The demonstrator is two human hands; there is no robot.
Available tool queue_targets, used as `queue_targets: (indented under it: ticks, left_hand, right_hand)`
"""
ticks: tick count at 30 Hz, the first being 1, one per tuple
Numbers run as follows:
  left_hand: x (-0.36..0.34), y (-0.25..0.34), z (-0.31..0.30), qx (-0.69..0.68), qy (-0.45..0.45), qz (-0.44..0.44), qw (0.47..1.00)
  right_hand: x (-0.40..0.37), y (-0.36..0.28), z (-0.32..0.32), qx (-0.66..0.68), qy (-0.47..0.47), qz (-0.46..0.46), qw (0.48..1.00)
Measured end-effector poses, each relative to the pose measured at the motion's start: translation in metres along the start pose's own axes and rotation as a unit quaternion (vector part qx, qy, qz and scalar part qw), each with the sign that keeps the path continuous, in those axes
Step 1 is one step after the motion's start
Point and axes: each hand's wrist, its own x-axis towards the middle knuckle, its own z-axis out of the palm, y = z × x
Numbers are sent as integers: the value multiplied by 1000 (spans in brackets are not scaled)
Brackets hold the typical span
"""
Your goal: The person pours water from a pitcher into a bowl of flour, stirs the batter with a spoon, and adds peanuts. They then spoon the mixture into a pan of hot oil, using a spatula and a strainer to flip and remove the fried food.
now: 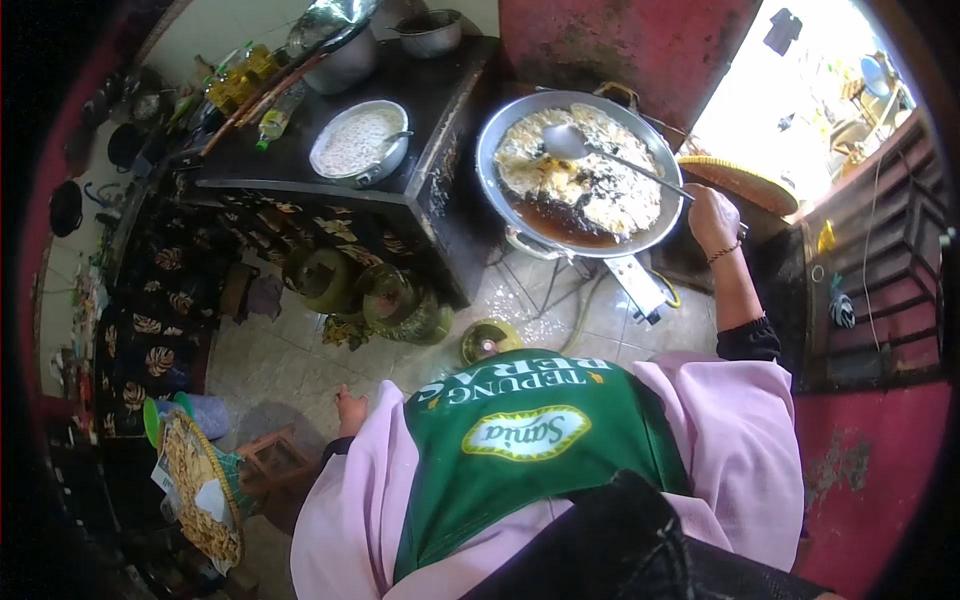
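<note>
My right hand (714, 218) is closed round the handle of a long metal ladle (640, 169). The ladle's bowl rests over a big metal wok (487, 172), among pale frying pieces (610, 133) in brown oil. Down at my left side, my left hand (350, 409) hangs with its fingers apart and nothing in it. On the dark counter, left of the wok, a metal bowl (397, 165) holds white batter with a spoon in it.
The wok stands on a burner frame (636, 284). Gas cylinders (392, 296) stand under the dark counter (452, 128). Oil bottles (240, 84) and pots (430, 38) are at the back. A woven tray of fried pieces (233, 499) is at lower left, beside a wooden stool (277, 460).
</note>
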Motion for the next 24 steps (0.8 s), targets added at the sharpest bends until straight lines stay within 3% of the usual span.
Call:
queue_targets:
  ticks: [2, 7, 10, 13, 19, 24]
  left_hand:
    - [-7, 1, -3, 4, 4, -5, 1000]
    - [-20, -6, -6, 24, -29, -40, 998]
    - [-25, -8, -9, 29, -37, -49, 998]
    - [-26, -3, -10, 31, -42, -52, 997]
    - [-29, 15, -6, 26, -58, -60, 996]
    - [-37, 31, -15, 13, -56, -68, 996]
  right_hand:
    - [12, 8, 16, 25, 82, -3, 996]
    - [55, -19, 46, 9, 50, 46, 998]
    - [78, -28, 74, -11, -15, 48, 999]
    - [71, -25, 62, -9, -62, 33, 998]
    - [43, 20, 24, -65, 67, 50, 994]
    - [56, 42, 42, -100, 34, 72, 992]
